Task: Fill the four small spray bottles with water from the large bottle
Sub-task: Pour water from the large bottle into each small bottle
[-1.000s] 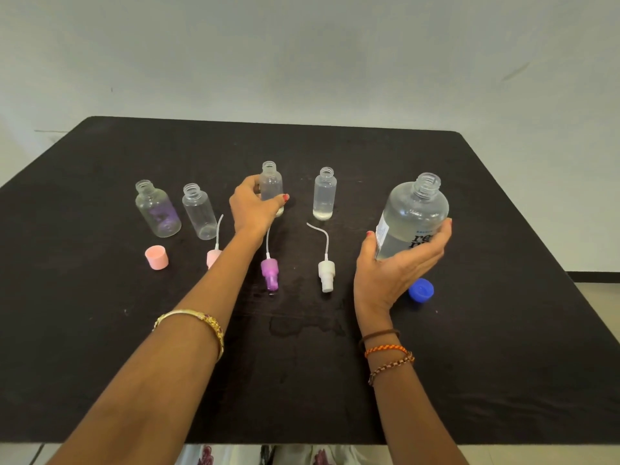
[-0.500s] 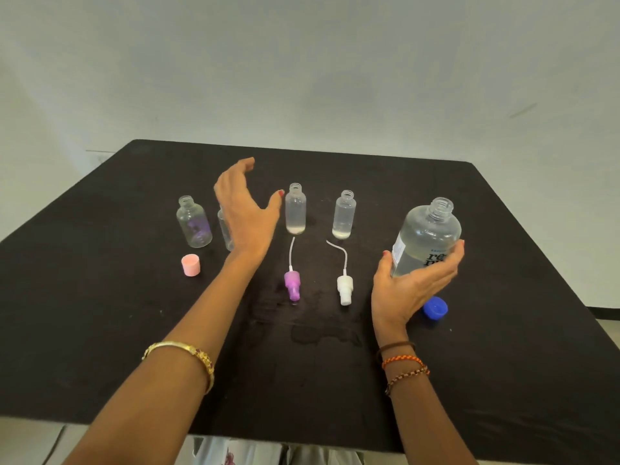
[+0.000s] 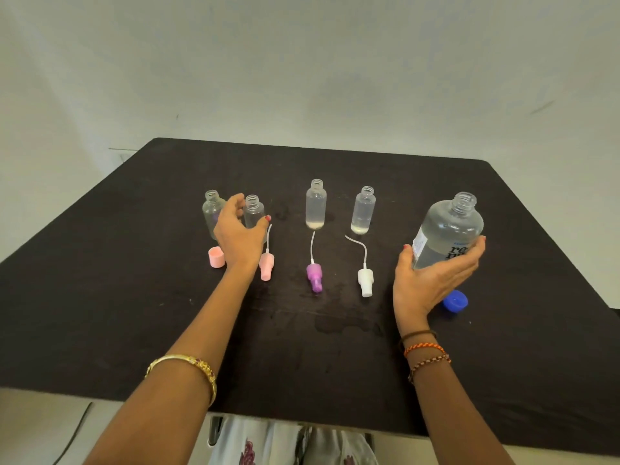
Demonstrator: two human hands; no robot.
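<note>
So the big bottle (image 3: 448, 229) sits at the right of the frame on the black table (image 3: 100, 297), cap off, mouth pointing up and leaning a touch to the right, long axis close to vertical. The right hand (image 3: 432, 280) has its fingers and thumb wrapped around the lower half. Its blue cap (image 3: 455, 301) lies on the table just below that hand. The four small bottles stand upright in a row across the middle, all open at the top: far-left bottle (image 3: 212, 213), second bottle (image 3: 254, 213), third bottle (image 3: 315, 204), fourth bottle (image 3: 363, 211). The left hand (image 3: 240, 234) is curled around the second one. Three spray tops lie flat in front, tubes pointing away toward the bottles: pink (image 3: 266, 263), purple (image 3: 314, 276), white (image 3: 365, 280). A pink cap (image 3: 216, 256) sits at the left.
</note>
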